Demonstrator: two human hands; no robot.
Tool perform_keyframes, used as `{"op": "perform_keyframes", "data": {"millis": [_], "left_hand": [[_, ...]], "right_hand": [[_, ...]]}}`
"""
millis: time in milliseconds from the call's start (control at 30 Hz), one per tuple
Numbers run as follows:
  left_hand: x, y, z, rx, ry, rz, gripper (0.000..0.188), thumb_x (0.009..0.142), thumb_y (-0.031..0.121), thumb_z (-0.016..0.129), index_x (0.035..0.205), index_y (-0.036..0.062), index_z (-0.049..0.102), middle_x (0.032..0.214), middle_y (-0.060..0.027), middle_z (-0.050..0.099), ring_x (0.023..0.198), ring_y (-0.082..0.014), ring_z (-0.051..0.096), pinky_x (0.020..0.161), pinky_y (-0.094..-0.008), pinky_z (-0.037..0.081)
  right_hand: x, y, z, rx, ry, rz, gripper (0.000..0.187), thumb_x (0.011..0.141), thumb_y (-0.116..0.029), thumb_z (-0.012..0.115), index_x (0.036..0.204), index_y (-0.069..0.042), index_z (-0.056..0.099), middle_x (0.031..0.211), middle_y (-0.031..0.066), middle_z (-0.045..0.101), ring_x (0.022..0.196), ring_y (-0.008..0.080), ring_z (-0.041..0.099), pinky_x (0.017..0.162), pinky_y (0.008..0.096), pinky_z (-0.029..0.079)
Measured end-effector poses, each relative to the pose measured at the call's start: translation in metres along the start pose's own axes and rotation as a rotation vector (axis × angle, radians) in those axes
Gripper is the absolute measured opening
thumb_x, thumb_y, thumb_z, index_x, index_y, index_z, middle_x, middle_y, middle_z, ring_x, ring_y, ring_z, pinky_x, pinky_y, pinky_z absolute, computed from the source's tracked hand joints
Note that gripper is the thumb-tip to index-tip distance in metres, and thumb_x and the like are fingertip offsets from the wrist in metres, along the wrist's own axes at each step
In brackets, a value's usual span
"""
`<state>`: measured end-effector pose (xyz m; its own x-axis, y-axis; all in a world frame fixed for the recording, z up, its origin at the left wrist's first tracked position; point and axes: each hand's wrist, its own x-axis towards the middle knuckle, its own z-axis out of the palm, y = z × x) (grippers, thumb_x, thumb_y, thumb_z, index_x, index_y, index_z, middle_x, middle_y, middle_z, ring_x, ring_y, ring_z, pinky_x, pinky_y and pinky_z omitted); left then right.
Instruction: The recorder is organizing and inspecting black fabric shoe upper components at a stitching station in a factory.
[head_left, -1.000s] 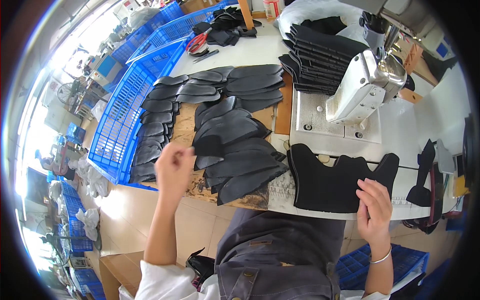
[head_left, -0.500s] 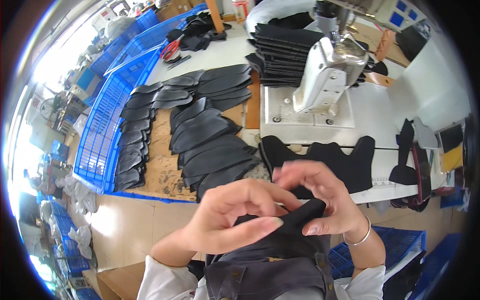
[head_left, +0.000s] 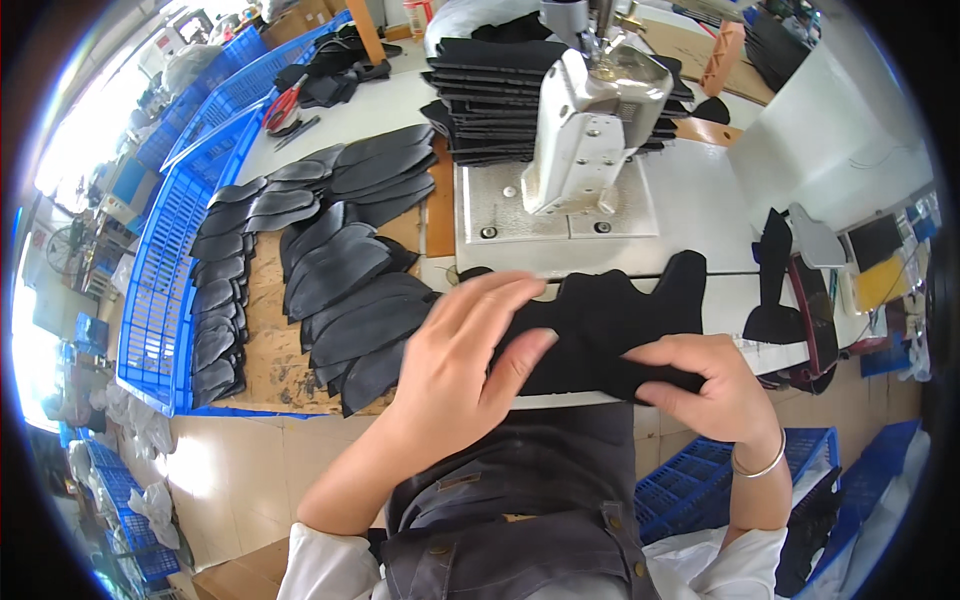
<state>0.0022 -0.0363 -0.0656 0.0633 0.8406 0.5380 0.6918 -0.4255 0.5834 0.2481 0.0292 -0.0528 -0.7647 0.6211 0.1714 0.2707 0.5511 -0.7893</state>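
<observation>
A black fabric piece with a wavy upper edge (head_left: 590, 320) lies flat at the front of the sewing table, below the machine. My left hand (head_left: 455, 370) is over its left end, fingers stretched and thumb apart, with nothing visibly gripped. At the lower right edge of the black fabric, my right hand (head_left: 715, 385) pinches a black fabric part between thumb and fingers. Black lies against black there, so where the pinched part ends and the flat piece begins cannot be made out. The left end of the fabric is partly hidden behind my left hand.
A white sewing machine (head_left: 590, 130) stands behind the fabric, with a stack of black pieces (head_left: 490, 100) beside it. Overlapping dark curved pieces (head_left: 350, 270) cover the board at left, next to a blue crate (head_left: 160, 290). Red-handled scissors (head_left: 283, 108) lie farther back.
Both hands have moved from in front of my apron forward onto the table, carrying the black piece there. My left hand has let go and spread its fingers. The view has shifted right.
</observation>
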Motion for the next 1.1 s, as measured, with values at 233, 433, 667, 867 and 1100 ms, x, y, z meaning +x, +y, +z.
{"op": "perform_keyframes", "data": {"millis": [233,433,667,867,1100], "left_hand": [[0.004,-0.001,0.018,-0.258,-0.421,-0.155,0.031,0.075,0.024,0.080,0.084,-0.0019,0.066,0.070,-0.0148,0.062,0.061,-0.0287,0.059,0.058,-0.0348,0.046],[0.006,-0.006,0.035,-0.044,-0.398,-0.297,0.038,0.076,0.031,0.078,0.080,-0.0033,0.062,0.064,-0.0189,0.057,0.057,-0.0381,0.052,0.052,-0.0376,0.043],[0.003,-0.003,0.039,0.023,-0.401,-0.333,0.039,0.073,0.037,0.079,0.080,0.0014,0.063,0.062,-0.0160,0.058,0.057,-0.0369,0.056,0.053,-0.0388,0.045],[-0.001,-0.003,0.045,0.051,-0.354,-0.300,0.043,0.071,0.041,0.080,0.078,0.0032,0.060,0.056,-0.0136,0.056,0.053,-0.0330,0.058,0.050,-0.0381,0.043],[-0.005,-0.001,0.049,0.090,-0.308,-0.263,0.046,0.069,0.043,0.081,0.076,0.0034,0.059,0.055,-0.0114,0.055,0.051,-0.0315,0.057,0.048,-0.0380,0.042]], "right_hand": [[0.011,0.003,0.009,0.038,0.003,0.244,0.029,0.073,-0.009,0.077,0.095,-0.001,0.061,0.072,0.0078,0.065,0.062,0.0135,0.061,0.061,0.0280,0.048],[0.016,0.018,0.010,0.082,-0.028,0.463,0.031,0.072,-0.012,0.079,0.091,0.001,0.059,0.070,0.0073,0.062,0.062,0.0099,0.056,0.060,0.0274,0.046],[0.014,0.021,0.009,-0.038,-0.009,0.374,0.030,0.068,-0.010,0.080,0.088,-0.001,0.060,0.069,0.0056,0.062,0.061,0.0091,0.052,0.060,0.0260,0.045],[0.011,0.019,0.008,-0.017,-0.014,0.408,0.036,0.069,-0.015,0.080,0.093,0.002,0.059,0.074,0.0152,0.062,0.060,0.0204,0.054,0.060,0.0305,0.045],[0.011,0.020,0.010,-0.005,-0.001,0.416,0.028,0.067,-0.008,0.080,0.085,-0.003,0.059,0.067,0.0026,0.060,0.062,0.0055,0.050,0.057,0.0235,0.042]]}}
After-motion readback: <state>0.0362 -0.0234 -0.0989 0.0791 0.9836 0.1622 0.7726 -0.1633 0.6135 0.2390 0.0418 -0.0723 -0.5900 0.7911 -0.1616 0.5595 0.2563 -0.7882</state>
